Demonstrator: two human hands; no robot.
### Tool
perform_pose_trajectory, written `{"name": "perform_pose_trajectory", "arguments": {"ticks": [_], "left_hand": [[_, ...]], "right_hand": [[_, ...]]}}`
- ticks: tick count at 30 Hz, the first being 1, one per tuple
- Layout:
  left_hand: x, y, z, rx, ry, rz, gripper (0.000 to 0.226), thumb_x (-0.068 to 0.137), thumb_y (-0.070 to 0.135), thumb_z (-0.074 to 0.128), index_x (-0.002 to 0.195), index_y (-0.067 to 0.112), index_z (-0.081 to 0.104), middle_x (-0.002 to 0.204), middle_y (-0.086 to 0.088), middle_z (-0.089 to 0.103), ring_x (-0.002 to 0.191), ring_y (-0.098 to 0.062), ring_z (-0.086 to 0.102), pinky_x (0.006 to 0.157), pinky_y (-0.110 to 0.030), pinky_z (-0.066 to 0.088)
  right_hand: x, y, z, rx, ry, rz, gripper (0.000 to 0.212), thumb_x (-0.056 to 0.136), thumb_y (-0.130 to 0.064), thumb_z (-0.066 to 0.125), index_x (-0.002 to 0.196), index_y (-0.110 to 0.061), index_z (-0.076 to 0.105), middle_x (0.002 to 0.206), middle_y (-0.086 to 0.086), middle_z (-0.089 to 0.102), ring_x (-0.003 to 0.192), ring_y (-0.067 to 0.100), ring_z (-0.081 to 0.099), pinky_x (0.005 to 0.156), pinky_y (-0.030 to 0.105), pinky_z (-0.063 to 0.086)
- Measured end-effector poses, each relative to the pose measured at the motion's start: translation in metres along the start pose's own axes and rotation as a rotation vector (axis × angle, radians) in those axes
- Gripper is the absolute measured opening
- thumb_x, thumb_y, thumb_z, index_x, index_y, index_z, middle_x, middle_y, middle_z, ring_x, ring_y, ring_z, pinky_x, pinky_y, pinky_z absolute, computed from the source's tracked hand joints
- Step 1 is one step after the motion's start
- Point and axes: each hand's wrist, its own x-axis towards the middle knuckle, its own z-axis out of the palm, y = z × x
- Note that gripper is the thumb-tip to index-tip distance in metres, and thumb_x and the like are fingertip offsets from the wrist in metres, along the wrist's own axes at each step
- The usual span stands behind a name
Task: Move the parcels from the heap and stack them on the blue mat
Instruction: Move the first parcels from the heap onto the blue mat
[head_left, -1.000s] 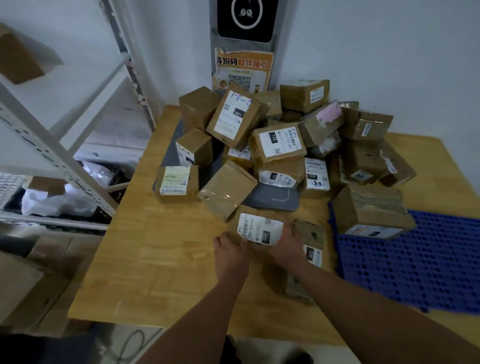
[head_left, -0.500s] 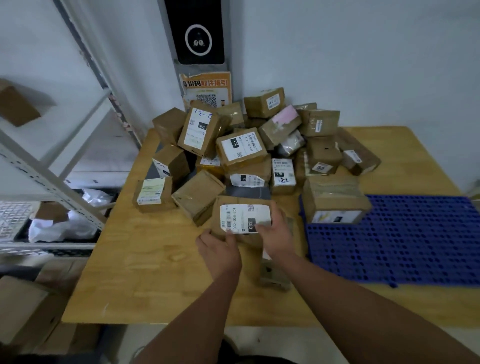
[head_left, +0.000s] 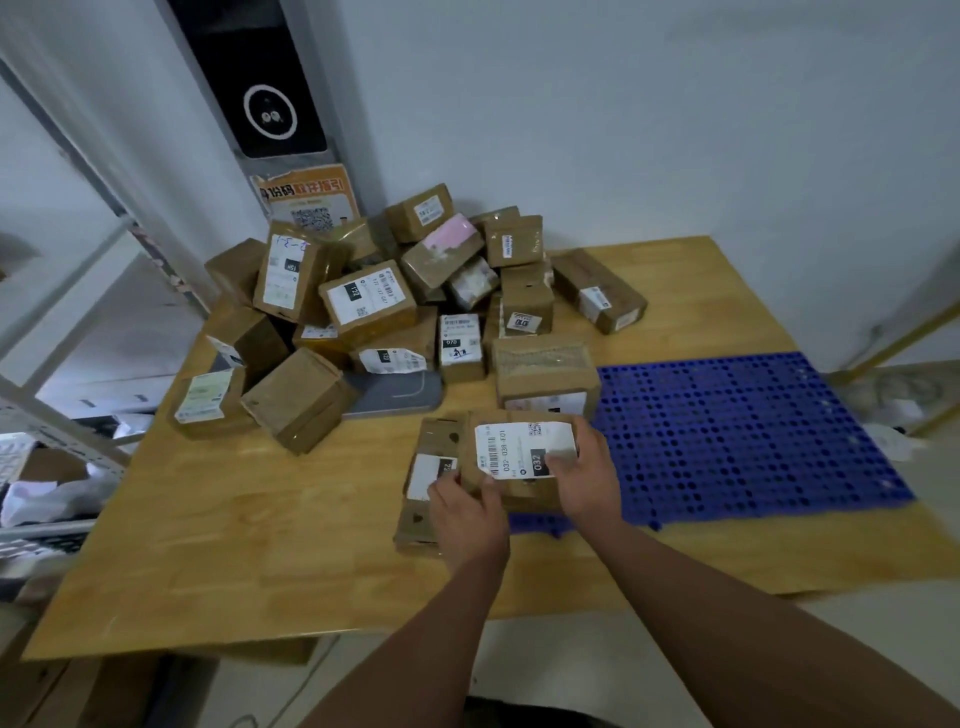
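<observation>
Evidently the left hand (head_left: 467, 514) and right hand (head_left: 589, 478) are gripping one parcel (head_left: 519, 452) endwise, steadying it for the mat (head_left: 753, 431) at three o'clock.

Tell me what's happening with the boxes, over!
Copy: left hand and right hand grip 032 parcel. At blue mat's left edge. Taped parcel right behind.

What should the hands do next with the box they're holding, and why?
Probably carry the 032 parcel right onto the blue mat. The left hand and right hand both hold it at the mat's left edge, and the mat is mostly bare.
</observation>
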Motion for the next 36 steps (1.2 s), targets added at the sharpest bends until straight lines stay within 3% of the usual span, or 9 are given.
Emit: {"name": "perform_pose_trajectory", "arguments": {"ticks": [5, 10, 12, 16, 18, 22, 29, 36], "left_hand": [[-0.014, 0.007, 0.02, 0.049, -0.146, -0.066, 0.047, 0.096, 0.035, 0.052, 0.133, 0.006, 0.044, 0.13, -0.008, 0.049, 0.112, -0.026, 0.053, 0.089, -0.039, 0.047], [-0.009, 0.006, 0.035, 0.073, -0.247, -0.118, 0.043, 0.095, 0.039, 0.053, 0.127, 0.012, 0.046, 0.127, -0.005, 0.051, 0.106, -0.023, 0.055, 0.08, -0.036, 0.049], [-0.006, 0.007, 0.041, 0.072, -0.277, -0.136, 0.043, 0.095, 0.038, 0.054, 0.128, 0.011, 0.046, 0.126, -0.004, 0.05, 0.106, -0.022, 0.055, 0.081, -0.035, 0.048], [-0.003, 0.007, 0.052, 0.07, -0.302, -0.148, 0.045, 0.093, 0.032, 0.058, 0.13, 0.01, 0.044, 0.124, -0.006, 0.051, 0.109, -0.02, 0.052, 0.088, -0.036, 0.048], [0.0, 0.005, 0.056, 0.066, -0.309, -0.151, 0.042, 0.091, 0.032, 0.06, 0.126, 0.012, 0.045, 0.12, -0.005, 0.051, 0.103, -0.018, 0.051, 0.087, -0.037, 0.049], [0.006, 0.003, 0.06, 0.045, -0.312, -0.168, 0.042, 0.09, 0.032, 0.06, 0.125, 0.013, 0.046, 0.119, -0.003, 0.051, 0.1, -0.016, 0.051, 0.085, -0.036, 0.049], [0.016, 0.008, 0.066, 0.043, -0.303, -0.136, 0.047, 0.094, 0.034, 0.055, 0.136, 0.013, 0.045, 0.126, -0.003, 0.047, 0.107, -0.019, 0.052, 0.085, -0.033, 0.046], [0.032, 0.017, 0.073, 0.045, -0.332, -0.173, 0.049, 0.095, 0.032, 0.055, 0.139, 0.015, 0.044, 0.131, -0.006, 0.044, 0.113, -0.025, 0.052, 0.086, -0.032, 0.04]], "right_hand": [[0.018, 0.037, -0.019, 0.031, -0.022, 0.078, 0.053, 0.077, -0.037, 0.055, 0.129, -0.032, 0.047, 0.13, -0.002, 0.052, 0.109, 0.019, 0.056, 0.089, 0.049, 0.051], [0.054, 0.074, -0.015, 0.032, -0.05, 0.127, 0.058, 0.066, -0.051, 0.048, 0.123, -0.039, 0.048, 0.121, -0.007, 0.059, 0.102, 0.018, 0.062, 0.081, 0.047, 0.055], [0.068, 0.078, -0.015, 0.028, -0.062, 0.134, 0.056, 0.066, -0.049, 0.051, 0.121, -0.038, 0.049, 0.119, -0.007, 0.061, 0.1, 0.016, 0.064, 0.079, 0.048, 0.057], [0.068, 0.047, -0.027, -0.01, -0.08, 0.152, 0.031, 0.078, -0.029, 0.058, 0.108, -0.034, 0.052, 0.111, -0.005, 0.063, 0.091, 0.015, 0.064, 0.079, 0.047, 0.056], [0.069, 0.038, -0.031, -0.053, -0.086, 0.147, 0.032, 0.085, -0.023, 0.058, 0.115, -0.031, 0.051, 0.117, -0.003, 0.061, 0.093, 0.016, 0.063, 0.078, 0.043, 0.055], [0.075, 0.034, -0.03, -0.115, -0.066, 0.143, 0.062, 0.09, -0.024, 0.06, 0.146, -0.023, 0.034, 0.141, 0.001, 0.049, 0.115, 0.023, 0.057, 0.086, 0.038, 0.05], [0.077, 0.034, -0.029, -0.125, -0.059, 0.133, 0.066, 0.09, -0.022, 0.059, 0.149, -0.022, 0.03, 0.146, 0.001, 0.045, 0.121, 0.022, 0.055, 0.094, 0.042, 0.05], [0.087, 0.031, -0.032, -0.102, -0.074, 0.123, 0.065, 0.089, -0.021, 0.059, 0.148, -0.021, 0.031, 0.146, 0.002, 0.043, 0.118, 0.024, 0.055, 0.09, 0.043, 0.051]]}}
